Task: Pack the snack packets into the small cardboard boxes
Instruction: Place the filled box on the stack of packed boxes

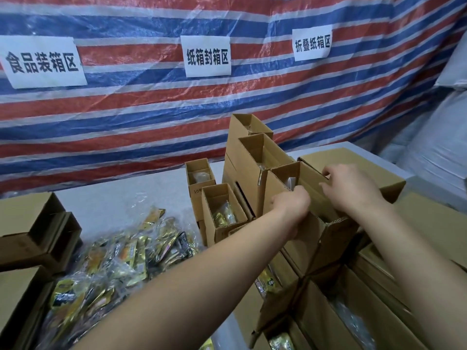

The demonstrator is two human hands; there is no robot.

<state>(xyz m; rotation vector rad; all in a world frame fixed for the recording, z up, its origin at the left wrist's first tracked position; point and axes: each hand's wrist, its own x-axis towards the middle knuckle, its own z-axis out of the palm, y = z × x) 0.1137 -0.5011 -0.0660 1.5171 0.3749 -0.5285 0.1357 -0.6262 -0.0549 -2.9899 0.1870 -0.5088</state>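
Note:
A small open cardboard box [310, 180] sits on top of a stack of boxes at centre right, with a shiny packet [290, 183] showing inside it. My left hand [290, 202] grips the box's near edge with curled fingers. My right hand [351, 188] holds its right side, fingertips curled over the far wall. A heap of gold and black snack packets [113, 263] lies on the table at lower left.
More open boxes holding packets stand behind and to the left of the held box [222, 210], [257, 157], [199, 173]. Empty boxes sit at the left edge [38, 231]. Filled boxes crowd the lower right [353, 311]. A striped tarp with paper signs hangs behind.

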